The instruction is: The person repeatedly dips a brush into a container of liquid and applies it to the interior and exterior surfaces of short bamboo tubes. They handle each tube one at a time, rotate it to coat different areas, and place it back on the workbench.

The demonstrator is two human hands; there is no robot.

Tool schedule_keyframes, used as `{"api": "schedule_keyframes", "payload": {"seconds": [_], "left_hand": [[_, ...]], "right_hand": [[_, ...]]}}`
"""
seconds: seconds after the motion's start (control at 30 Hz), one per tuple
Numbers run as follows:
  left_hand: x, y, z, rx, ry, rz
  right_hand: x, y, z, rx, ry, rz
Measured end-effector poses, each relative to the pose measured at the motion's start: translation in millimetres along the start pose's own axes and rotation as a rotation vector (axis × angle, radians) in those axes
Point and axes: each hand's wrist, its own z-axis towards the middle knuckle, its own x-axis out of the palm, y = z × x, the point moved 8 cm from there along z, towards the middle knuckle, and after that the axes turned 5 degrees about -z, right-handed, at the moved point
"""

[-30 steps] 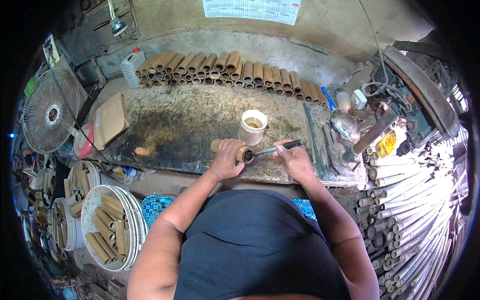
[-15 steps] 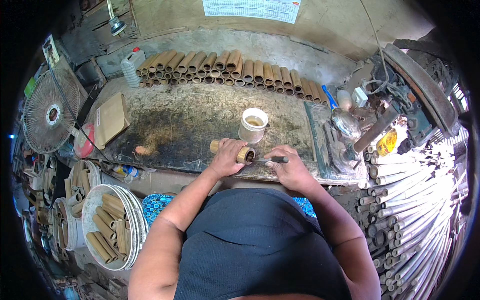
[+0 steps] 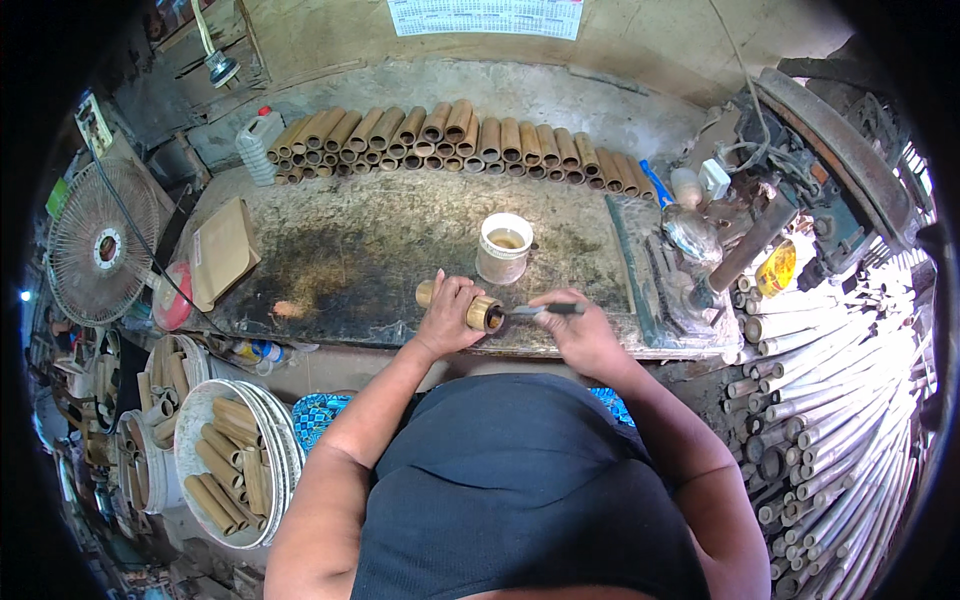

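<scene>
Stained workbench, hollow tan bamboo tube

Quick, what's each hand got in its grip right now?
Left hand: closed around a bamboo tube.
Right hand: closed on a dark-handled tool, its metal end toward the tube's open end.

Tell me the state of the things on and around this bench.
Bamboo tube: in left hand, facing end open
Tool: in right hand, tip at tube's mouth
White cup: upright, uncovered, holding liquid
Jug: upright, red cap on
Front bucket: open, holding bamboo pieces
Fan: upright; can't tell whether running
</scene>
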Motion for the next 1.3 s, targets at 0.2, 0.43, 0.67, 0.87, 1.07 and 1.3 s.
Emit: {"api": "schedule_keyframes", "payload": {"seconds": [0.2, 0.43, 0.67, 0.87, 1.07, 1.3], "left_hand": [[3.0, 9.4, 2.2, -0.010, 0.094, -0.110], [2.5, -2.1, -5.2, 0.038, 0.048, -0.063], [-3.2, -1.2, -7.3, 0.087, -0.089, -0.164], [-3.7, 7.4, -12.1, 0.020, -0.114, -0.150], [-10.8, -3.1, -9.9, 0.055, -0.156, -0.212], [-13.6, -12.4, -11.2, 0.042, -0.187, -0.275]], "right_hand": [[11.6, 36.2, -10.9, -0.414, -0.009, -0.312], [19.6, -14.9, 1.6, 0.138, 0.055, 0.210], [11.9, -35.4, 4.4, 0.311, -0.119, 0.514], [9.9, 17.1, -8.3, -0.024, -0.019, 0.092], [27.5, 31.1, 0.7, -0.170, 0.022, -0.129], [54.9, 29.9, 16.9, -0.217, 0.040, -0.280]]}}
